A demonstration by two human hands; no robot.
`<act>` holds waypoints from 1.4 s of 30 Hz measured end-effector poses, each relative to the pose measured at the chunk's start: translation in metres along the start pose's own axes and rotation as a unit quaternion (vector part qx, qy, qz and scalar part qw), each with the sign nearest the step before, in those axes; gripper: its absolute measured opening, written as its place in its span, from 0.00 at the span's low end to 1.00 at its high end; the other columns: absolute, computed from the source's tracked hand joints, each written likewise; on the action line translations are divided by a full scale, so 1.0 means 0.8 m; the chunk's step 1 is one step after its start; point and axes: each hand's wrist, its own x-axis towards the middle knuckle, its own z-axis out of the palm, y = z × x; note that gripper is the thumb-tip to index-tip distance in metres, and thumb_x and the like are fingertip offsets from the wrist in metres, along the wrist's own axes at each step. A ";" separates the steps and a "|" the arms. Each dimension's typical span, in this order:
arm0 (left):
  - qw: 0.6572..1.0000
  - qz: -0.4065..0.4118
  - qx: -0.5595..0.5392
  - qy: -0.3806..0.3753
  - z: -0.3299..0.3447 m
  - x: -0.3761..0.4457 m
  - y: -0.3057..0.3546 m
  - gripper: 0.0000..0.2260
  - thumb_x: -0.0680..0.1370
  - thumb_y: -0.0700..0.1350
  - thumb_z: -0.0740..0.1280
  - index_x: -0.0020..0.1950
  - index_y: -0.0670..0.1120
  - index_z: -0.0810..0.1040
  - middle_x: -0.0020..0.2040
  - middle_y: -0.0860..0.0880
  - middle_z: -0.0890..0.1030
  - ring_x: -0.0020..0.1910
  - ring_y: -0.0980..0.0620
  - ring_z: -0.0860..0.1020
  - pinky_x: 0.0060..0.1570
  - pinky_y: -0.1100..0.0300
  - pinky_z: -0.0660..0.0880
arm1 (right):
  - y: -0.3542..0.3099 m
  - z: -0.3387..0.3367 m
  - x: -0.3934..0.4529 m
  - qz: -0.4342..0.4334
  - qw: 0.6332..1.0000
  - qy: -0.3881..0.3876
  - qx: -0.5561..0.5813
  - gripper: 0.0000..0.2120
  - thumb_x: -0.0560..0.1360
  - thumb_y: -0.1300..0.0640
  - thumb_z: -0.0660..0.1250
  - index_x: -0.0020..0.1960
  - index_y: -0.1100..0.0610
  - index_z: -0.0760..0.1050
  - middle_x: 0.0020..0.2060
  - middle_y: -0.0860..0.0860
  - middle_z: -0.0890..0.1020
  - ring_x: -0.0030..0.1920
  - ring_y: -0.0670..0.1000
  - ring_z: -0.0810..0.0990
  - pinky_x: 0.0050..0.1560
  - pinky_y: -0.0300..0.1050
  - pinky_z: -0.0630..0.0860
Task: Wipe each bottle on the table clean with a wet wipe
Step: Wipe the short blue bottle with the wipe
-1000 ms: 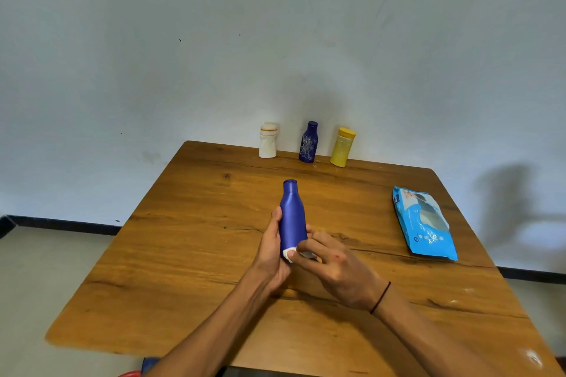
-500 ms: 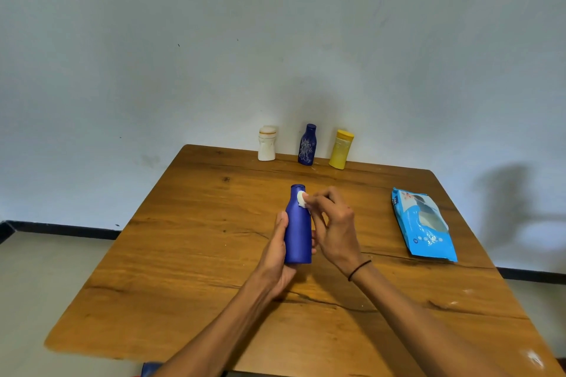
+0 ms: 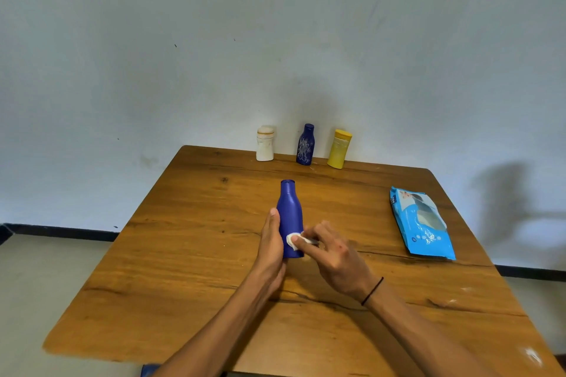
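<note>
Left hand hiding blue bottle lower left side; fingers behind it. Wet wipe mostly hiding under right hand. Wipes pack print blurring, unreadable.

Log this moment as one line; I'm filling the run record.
left hand: holds blue bottle upright | right hand: presses wet wipe on its lower body | waiting: three bottles at far edge

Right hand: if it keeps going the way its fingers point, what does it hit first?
The right hand points left; its fingers pinch a white wipe already against the big blue bottle. Behind that, the left hand.
</note>
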 end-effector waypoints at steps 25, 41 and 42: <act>0.989 0.043 0.031 -0.139 0.005 -0.019 -0.003 0.39 0.75 0.78 0.52 0.75 0.55 0.75 0.54 0.41 0.83 0.28 0.52 0.74 0.25 0.61 0.76 | -0.019 -0.003 0.029 0.152 0.973 0.120 0.125 0.13 0.84 0.59 0.63 0.66 0.60 0.78 0.51 0.57 0.75 0.54 0.46 0.75 0.46 0.33 0.77; 0.983 0.035 0.001 -0.179 0.008 -0.018 0.007 0.30 0.79 0.68 0.64 0.76 0.51 0.74 0.47 0.44 0.80 0.27 0.54 0.75 0.23 0.62 0.74 | -0.035 -0.005 0.026 0.153 0.964 0.123 0.180 0.14 0.80 0.70 0.67 0.64 0.62 0.81 0.50 0.56 0.75 0.46 0.46 0.78 0.41 0.35 0.77; 0.983 0.034 -0.003 -0.182 0.007 -0.017 0.009 0.29 0.81 0.66 0.61 0.76 0.51 0.74 0.46 0.44 0.79 0.29 0.53 0.75 0.23 0.61 0.73 | -0.037 -0.003 0.021 0.136 0.968 0.113 0.177 0.15 0.80 0.70 0.66 0.65 0.61 0.80 0.50 0.57 0.75 0.48 0.50 0.78 0.42 0.39 0.78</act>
